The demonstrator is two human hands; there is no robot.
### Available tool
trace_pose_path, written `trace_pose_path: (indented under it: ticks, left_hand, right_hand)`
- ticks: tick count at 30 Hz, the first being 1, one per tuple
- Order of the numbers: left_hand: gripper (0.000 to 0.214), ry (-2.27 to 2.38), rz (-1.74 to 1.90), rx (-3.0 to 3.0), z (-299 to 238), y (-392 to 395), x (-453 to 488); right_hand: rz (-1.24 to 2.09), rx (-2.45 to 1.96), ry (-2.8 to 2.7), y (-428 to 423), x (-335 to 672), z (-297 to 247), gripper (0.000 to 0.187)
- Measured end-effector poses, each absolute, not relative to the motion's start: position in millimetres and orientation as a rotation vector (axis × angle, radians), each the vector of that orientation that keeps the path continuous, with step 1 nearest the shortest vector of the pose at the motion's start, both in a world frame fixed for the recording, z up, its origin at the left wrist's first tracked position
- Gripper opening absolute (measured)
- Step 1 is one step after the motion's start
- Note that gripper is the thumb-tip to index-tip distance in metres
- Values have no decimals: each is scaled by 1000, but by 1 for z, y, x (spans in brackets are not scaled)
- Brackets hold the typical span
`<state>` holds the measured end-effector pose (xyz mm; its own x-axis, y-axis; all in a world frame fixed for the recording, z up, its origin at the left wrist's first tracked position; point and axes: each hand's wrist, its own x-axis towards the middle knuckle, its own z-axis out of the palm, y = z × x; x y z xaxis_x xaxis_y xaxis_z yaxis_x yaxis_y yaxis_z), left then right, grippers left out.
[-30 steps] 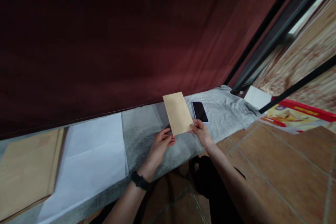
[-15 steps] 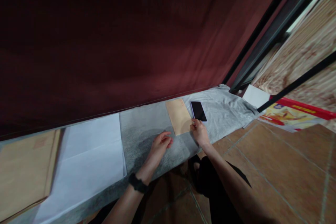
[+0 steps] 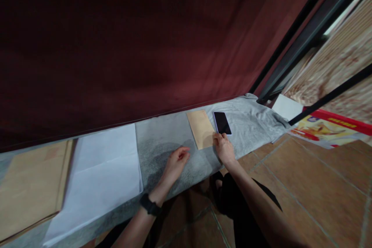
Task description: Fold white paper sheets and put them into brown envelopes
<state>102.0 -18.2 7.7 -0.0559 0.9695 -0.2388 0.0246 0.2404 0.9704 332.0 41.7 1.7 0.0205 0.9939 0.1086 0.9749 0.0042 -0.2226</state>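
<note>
A tan envelope lies flat on the grey cloth. My right hand rests by its near right corner, fingertips touching it, fingers loosely curled and holding nothing. My left hand hovers over the cloth left of the envelope, fingers relaxed and apart, empty; a black watch sits on that wrist. A black phone lies just right of the envelope.
A large white sheet lies on the cloth to the left, with brown envelopes beyond it. A dark red curtain hangs behind. A white paper and a red-edged printed sheet lie at the right on the tiled floor.
The envelope, held upright in my right hand a second ago, now lies flat on the cloth. My left hand has drawn slightly away from it.
</note>
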Motion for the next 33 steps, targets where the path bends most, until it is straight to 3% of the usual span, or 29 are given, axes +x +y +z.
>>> trace_pose_path:
  ticks: [4,9,13,18,24,33]
  left_hand:
    - [20,1434,1046,1163,9,-21,100]
    - [24,1750,928,1599,21,-23,85]
    - [38,2229,579,1813,33,-29,56]
    - [57,2662,154,1668,38,-40,15]
    - [54,2770,16,1571,38,-43,-8]
    - [48,2705,94,1535,43,-42,-16]
  right_hand:
    - [45,-2092,-2066,37,327,8,32]
    - [26,-1587,-2284,33,308,6,37]
    - [100,-1317,-2518,27,292,-6,41]
    - [57,-1426,-2499,25,288,-16,43]
    - [38,-1438,-2472,26,285,-20,42]
    - [71,-1403,-2479,26,276,-21,40]
